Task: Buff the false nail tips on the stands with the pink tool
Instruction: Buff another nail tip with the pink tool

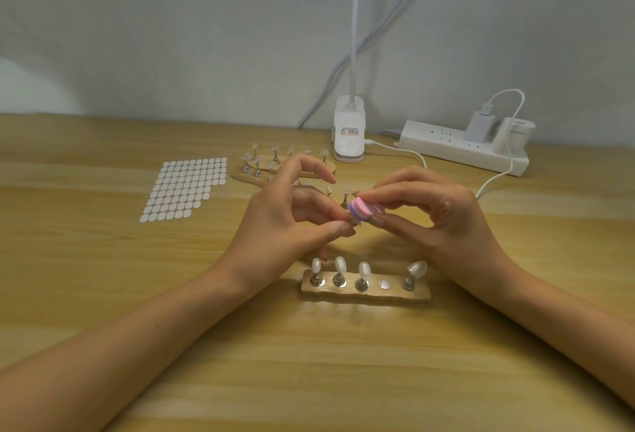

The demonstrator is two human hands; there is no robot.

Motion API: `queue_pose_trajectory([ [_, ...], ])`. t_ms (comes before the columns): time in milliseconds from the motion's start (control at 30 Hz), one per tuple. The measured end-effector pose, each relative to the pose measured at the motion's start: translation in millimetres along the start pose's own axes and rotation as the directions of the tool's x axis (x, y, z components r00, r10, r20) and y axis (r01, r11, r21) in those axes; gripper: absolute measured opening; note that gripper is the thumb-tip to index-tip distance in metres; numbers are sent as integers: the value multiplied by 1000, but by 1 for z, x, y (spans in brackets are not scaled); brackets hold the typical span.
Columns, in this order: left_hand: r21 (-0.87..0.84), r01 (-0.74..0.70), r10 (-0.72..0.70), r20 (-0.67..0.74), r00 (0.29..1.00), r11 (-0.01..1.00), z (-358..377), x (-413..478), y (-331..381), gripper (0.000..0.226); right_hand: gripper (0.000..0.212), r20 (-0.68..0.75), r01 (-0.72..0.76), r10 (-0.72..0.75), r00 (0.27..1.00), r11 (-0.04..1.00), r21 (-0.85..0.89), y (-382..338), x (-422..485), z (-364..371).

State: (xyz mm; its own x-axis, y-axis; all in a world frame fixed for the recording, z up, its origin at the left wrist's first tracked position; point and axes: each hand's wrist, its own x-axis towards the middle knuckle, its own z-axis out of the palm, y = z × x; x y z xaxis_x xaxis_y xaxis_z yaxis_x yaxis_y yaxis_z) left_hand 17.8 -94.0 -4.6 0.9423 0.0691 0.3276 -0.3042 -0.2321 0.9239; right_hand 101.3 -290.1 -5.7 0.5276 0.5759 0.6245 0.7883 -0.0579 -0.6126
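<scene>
Mid-frame, our left hand (288, 222) has its grip closed on a single peg (354, 224), pinched between thumb and forefinger; the nail tip on it is mostly hidden. Our right hand (429, 215) grips the pink tool (366, 209), a pink-and-purple block held in the fingertips, its end resting on that peg's top. Just below the hands, at lower centre, a wooden stand (366, 296) lies on the desk (137, 294) with four false nail tips (364, 270) upright on pegs and one bare metal disc (385, 284). A second stand (247, 178) sits behind the left hand, partly hidden. A sticker sheet (187, 187) lies to the left; a lamp base (348, 136) and a power strip (460, 151) stand at upper right.
</scene>
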Motion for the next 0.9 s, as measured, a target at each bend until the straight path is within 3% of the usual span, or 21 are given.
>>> queue_pose_trajectory([
  [133, 63, -29, 32, -40, 999, 998, 1, -1, 0, 48, 24, 64, 91, -87, 994, 994, -62, 0, 2, 0],
  [267, 100, -38, 42, -40, 998, 994, 0, -2, 1, 47, 25, 36, 23, -22, 999, 999, -32, 4, 4, -3],
  [367, 104, -45, 48, -34, 998, 994, 1, -2, 0, 46, 26, 79, 107, -102, 992, 992, -69, 2, 4, 0],
  [500, 96, -40, 43, -30, 999, 995, 0, -2, -1, 46, 26, 47, 65, -63, 997, 996, -54, 1, 4, -1],
  [600, 75, -39, 41, -24, 999, 996, -1, -1, -2, 45, 27, 82, 121, -114, 990, 990, -76, 0, 4, 1],
  [733, 54, -33, 33, -9, 999, 998, -1, -1, -2, 46, 26, 28, 95, -92, 995, 989, -110, 2, 4, -2],
  [833, 67, -38, 39, -2, 999, 997, -1, -1, -2, 45, 25, 87, 181, -170, 982, 972, -149, 2, 3, -1],
  [900, 76, -32, 33, -5, 999, 997, -1, -1, -2, 46, 24, 62, 143, -135, 989, 979, -144, 4, 3, -3],
])
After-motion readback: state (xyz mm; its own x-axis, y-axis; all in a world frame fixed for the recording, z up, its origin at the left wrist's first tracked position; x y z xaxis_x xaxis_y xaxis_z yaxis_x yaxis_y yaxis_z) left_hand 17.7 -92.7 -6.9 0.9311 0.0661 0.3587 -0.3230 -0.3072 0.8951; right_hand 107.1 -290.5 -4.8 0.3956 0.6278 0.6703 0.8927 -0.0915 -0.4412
